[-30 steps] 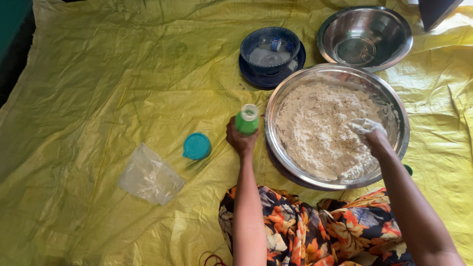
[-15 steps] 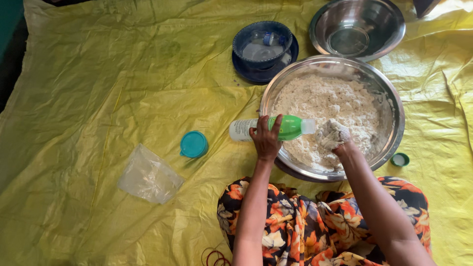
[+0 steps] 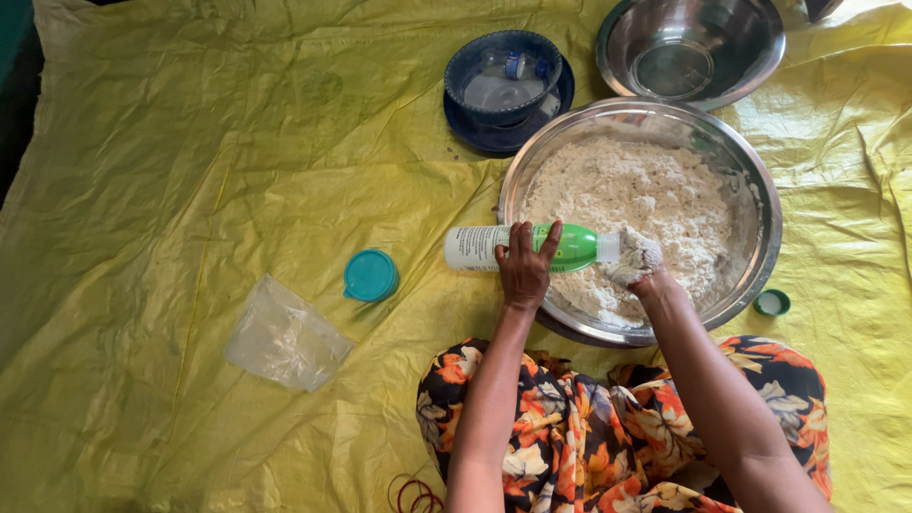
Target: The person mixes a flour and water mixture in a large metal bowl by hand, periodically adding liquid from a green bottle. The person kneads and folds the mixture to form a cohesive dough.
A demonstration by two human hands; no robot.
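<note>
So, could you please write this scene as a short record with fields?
left hand: holds a green and white bottle on its side, mouth over the flour
right hand: floury, in the flour
container: large steel bowl
behind: blue bowl, empty steel bowl
on yellow sheet: teal lid, clear bag, small green cap

We see a yellow plastic sheet (image 3: pixel 190 171) spread across the ground. On it, to the left, lie a teal lid (image 3: pixel 370 275) and a clear plastic bag (image 3: pixel 285 334). Far off sit a blue bowl (image 3: pixel 503 76) and an empty steel bowl (image 3: pixel 692 47); a small green cap (image 3: pixel 771 303) lies right.
</note>
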